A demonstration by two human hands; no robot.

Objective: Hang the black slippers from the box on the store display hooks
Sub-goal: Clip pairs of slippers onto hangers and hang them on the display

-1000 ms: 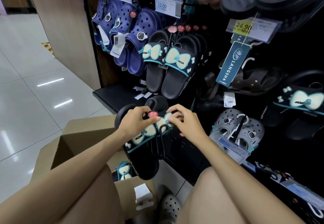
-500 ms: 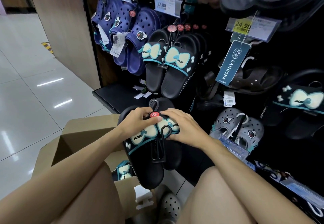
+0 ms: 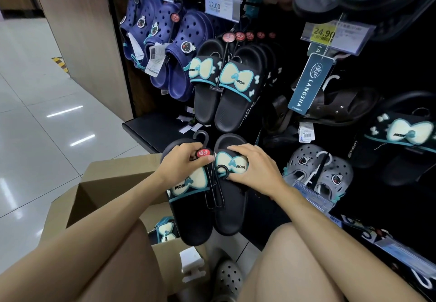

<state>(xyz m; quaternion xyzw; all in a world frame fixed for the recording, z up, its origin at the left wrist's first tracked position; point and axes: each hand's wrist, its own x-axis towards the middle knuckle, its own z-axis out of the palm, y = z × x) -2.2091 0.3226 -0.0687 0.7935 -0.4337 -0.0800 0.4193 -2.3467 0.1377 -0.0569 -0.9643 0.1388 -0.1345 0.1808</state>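
I hold a pair of black slippers [image 3: 226,212] with cream bows, joined by a black plastic hanger [image 3: 215,190], low in front of the display. My left hand [image 3: 182,162] grips the left slipper's strap, thumb by the hanger's red disc. My right hand [image 3: 253,168] curls over the right slipper's bow strap. The hanger's hook [image 3: 203,136] points up. Above hang matching black slippers [image 3: 226,84] on a display hook [image 3: 238,35]. Another pair lies in the cardboard box [image 3: 113,183] below.
Navy clogs [image 3: 169,49] hang to the left of the black pairs. Grey clogs [image 3: 318,174] and brown sandals [image 3: 335,105] hang to the right. Price tags [image 3: 221,6] jut out from the rack. A wooden panel and tiled floor lie to the left.
The held pair has spread apart and turned face up toward me, rising a little. My right hand slid onto the right slipper's bow.
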